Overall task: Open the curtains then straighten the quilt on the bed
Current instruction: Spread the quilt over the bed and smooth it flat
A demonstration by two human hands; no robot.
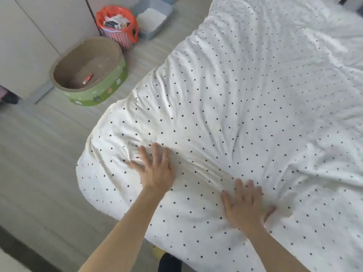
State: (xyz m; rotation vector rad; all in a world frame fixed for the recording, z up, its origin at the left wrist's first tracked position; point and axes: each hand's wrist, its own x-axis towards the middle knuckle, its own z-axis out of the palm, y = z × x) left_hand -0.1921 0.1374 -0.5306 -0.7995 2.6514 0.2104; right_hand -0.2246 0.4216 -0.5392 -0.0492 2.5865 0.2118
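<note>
left hand (157, 170) lies flat, fingers spread, pressing the white dotted quilt (245, 107) near its rounded corner; right hand (244, 208) is likewise flat and splayed just beside it, nearer the camera. the quilt covers the bed, creased around both palms. on the floor (35, 154) beyond sit an oval cardboard tub (88, 71), an orange-lined basket (117, 26) and a grey tray (152, 19)

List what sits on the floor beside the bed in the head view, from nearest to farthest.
Green oval cardboard bed with a small red tube inside → pink basket lined with an orange bag → grey tray of white litter.
</note>
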